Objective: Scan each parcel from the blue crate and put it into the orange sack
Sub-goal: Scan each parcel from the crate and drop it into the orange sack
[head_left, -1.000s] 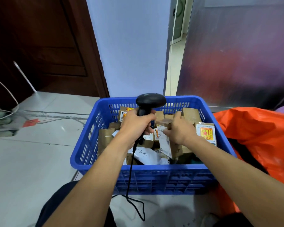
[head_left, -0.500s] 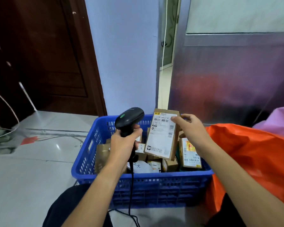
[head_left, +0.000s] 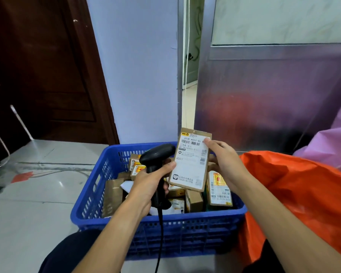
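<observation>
A blue crate (head_left: 98,198) on the floor in front of me holds several small cardboard parcels (head_left: 219,186). My right hand (head_left: 226,164) holds one flat cardboard parcel (head_left: 191,166) upright above the crate, its white label with barcodes facing me. My left hand (head_left: 148,186) grips the handle of a black barcode scanner (head_left: 157,154), whose head sits just left of the label. The scanner's black cable hangs down over the crate's front wall. The orange sack (head_left: 295,190) lies right of the crate, beside my right forearm.
A dark wooden door (head_left: 39,75) and a pale wall stand behind the crate, with a metal panel (head_left: 274,95) at the right. White cables (head_left: 0,146) run across the tiled floor at left. A pink sack (head_left: 329,142) lies behind the orange one.
My right hand lifted the flat parcel out of the crate and turned its label toward me. The scanner in my left hand came close to the label's left edge.
</observation>
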### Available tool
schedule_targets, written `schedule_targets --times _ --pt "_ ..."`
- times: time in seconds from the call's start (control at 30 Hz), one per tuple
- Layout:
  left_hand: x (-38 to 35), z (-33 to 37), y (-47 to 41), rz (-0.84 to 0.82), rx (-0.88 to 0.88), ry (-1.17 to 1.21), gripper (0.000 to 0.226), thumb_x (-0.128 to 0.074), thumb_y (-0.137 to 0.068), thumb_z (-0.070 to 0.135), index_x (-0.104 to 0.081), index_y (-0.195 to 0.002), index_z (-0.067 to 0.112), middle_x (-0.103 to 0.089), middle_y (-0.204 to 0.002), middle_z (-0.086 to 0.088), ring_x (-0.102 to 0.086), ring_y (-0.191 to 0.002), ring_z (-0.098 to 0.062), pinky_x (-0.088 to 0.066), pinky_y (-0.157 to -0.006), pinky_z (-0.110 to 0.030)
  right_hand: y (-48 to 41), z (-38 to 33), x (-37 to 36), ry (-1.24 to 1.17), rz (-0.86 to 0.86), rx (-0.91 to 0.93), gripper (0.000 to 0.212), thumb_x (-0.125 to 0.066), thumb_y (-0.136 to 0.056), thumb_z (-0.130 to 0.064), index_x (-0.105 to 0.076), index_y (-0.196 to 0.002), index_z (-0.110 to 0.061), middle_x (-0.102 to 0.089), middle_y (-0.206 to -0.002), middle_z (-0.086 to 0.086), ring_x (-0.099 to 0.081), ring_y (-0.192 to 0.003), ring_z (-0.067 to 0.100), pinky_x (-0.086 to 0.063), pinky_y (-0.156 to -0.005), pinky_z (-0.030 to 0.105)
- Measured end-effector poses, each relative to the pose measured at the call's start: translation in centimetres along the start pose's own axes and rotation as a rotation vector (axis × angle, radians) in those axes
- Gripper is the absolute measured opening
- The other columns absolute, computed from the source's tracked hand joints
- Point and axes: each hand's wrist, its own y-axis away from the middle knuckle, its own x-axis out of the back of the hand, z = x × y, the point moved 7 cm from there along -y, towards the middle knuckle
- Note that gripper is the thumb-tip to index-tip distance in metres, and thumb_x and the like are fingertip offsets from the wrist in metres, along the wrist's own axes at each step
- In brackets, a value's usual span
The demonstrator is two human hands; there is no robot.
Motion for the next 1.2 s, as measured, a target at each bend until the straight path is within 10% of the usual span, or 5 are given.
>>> schedule_targets --times 0.3,0.57,0.73,1.2 --pt "-1.6 0.6 -0.5 0.019 -0.109 0.103 0.024 -0.084 -0.085 0.024 -0.076 -0.105 0.012 -0.076 -0.082 -0.013 -0.055 -0.055 -0.017 -0.050 -0.057 -0.030 1.1 2.1 -2.2 0.023 -0.248 -0.089 0.040 -0.071 -0.093 -0.036 -0.064 -0.128 -0.016 -0.078 -0.112 0.000 -0.076 -0.103 0.021 -0.059 -0.096 0.043" --pt "-1.4 0.4 -0.3 0.041 -0.101 0.056 0.039 -0.082 -0.087 0.038 -0.073 -0.112 0.009 -0.071 -0.079 -0.020 -0.054 -0.054 -0.017 -0.048 -0.061 -0.033 0.4 1.4 -1.1 0.087 -0.205 -0.072 0.039 -0.077 -0.089 -0.037 -0.066 -0.122 -0.018 -0.080 -0.106 0.000 -0.077 -0.098 0.021 -0.061 -0.092 0.044" --pt "-1.0 1.2 0.5 0.029 -0.138 0.118 0.041 -0.076 -0.091 0.044 -0.075 -0.109 0.008 -0.078 -0.093 -0.019 -0.060 -0.061 -0.023 -0.054 -0.064 -0.036 -1.1 -0.5 2.3 0.323 -0.030 0.050 0.050 -0.080 -0.086 -0.038 -0.052 -0.122 -0.018 -0.073 -0.109 -0.004 -0.076 -0.087 0.010 -0.059 -0.064 0.020" --pt "-0.6 1.2 1.0 -0.068 -0.125 0.077 0.019 -0.079 -0.088 0.017 -0.067 -0.077 0.007 -0.046 -0.057 -0.008 -0.043 -0.045 -0.020 -0.043 -0.049 -0.031 -1.2 -0.8 4.7 0.771 0.120 0.187 0.057 -0.076 -0.083 -0.058 -0.043 -0.116 -0.027 -0.065 -0.110 -0.012 -0.070 -0.090 0.008 -0.064 -0.071 0.034"
